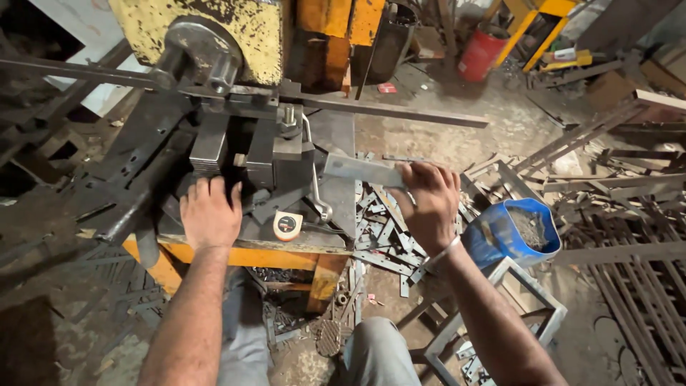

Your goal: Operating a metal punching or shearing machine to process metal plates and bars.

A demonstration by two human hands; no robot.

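My right hand (427,201) grips one end of a flat grey steel strip (361,170) that points left into the dark tooling block (275,154) of a yellow press machine (214,36). My left hand (209,213) rests palm down on the machine's dark bed, fingers curled against the steel blocks, holding nothing. A small round tape measure (288,226) with an orange and white face lies on the bed between my hands. My knees show at the bottom.
A long steel bar (400,112) crosses above the tooling. Several cut steel offcuts (382,236) litter the floor under my right hand. A blue bucket (511,232) with metal scrap sits on a grey frame stool. Steel grilles and strips lie at the right, a red drum (480,53) behind.
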